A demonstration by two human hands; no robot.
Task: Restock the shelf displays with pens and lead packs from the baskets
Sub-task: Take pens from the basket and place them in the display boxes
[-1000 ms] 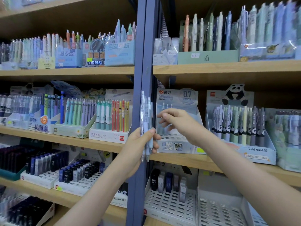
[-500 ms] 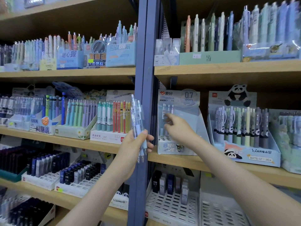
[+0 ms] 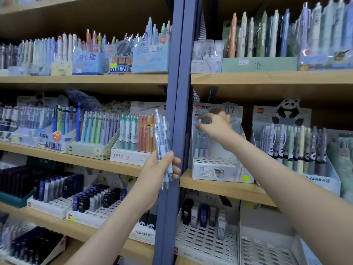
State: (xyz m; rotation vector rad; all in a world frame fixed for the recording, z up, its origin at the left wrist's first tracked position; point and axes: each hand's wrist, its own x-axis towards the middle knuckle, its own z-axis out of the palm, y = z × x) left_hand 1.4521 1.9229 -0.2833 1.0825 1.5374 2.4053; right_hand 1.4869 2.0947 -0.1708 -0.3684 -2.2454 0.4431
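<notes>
Nearest, the left hand (image 3: 160,175) grips a bundle of pens (image 3: 162,142) upright before the blue post (image 3: 172,111) (fingers curled round the lower barrels, tips hanging below the palm). Farther in, the right hand (image 3: 215,127) is at the caps of the few standing pens (image 3: 202,148) in the display box (image 3: 215,169) on the middle shelf (image 3: 219,186); its fingers bend toward one cap, but blur hides whether they pinch it. The slick bundle could slide from a one-handed grip, or a careless nudge could topple the standing pens.

"0.7" on pale display box (image 3: 217,170)
</notes>
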